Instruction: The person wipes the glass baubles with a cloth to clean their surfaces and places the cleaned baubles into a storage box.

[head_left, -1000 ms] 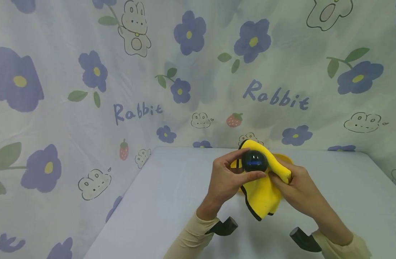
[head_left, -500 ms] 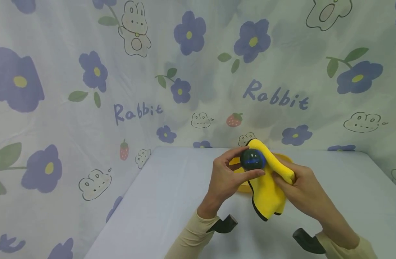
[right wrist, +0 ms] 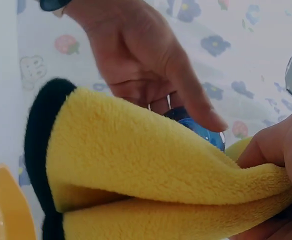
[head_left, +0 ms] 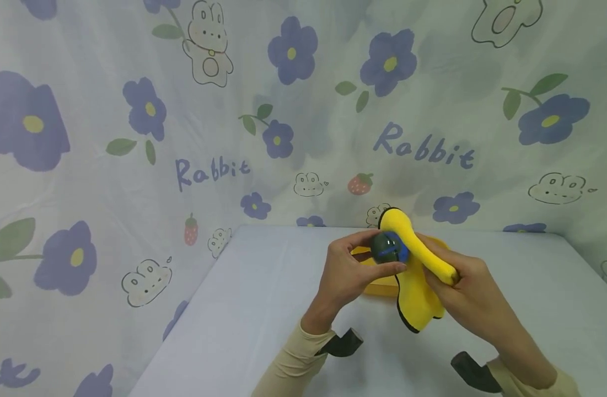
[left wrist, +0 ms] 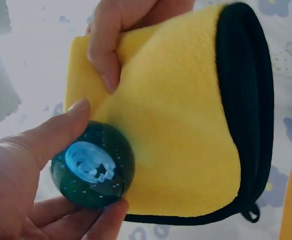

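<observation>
A shiny dark green and blue ball [head_left: 384, 247], glass-like, is pinched by my left hand [head_left: 345, 271] between thumb and fingers. In the left wrist view the ball [left wrist: 93, 165] shows small pale specks and a bright reflection. My right hand [head_left: 469, 289] grips a yellow plush cloth [head_left: 417, 295] with black edging, folded over near the ball's right side. The cloth [right wrist: 151, 150] covers most of the ball in the right wrist view. Whether cloth and ball touch I cannot tell.
A yellow container [head_left: 381, 288] stands on the white table [head_left: 263, 309] behind the hands, partly hidden by them and the cloth. A curtain printed with flowers and rabbits [head_left: 303, 110] rises behind the table. Dark curved pieces [head_left: 344, 343] stick out at both wrists.
My right hand has drawn slightly right and down with the cloth, which has folded over more. The ball has turned in my left hand, showing more blue on its right side.
</observation>
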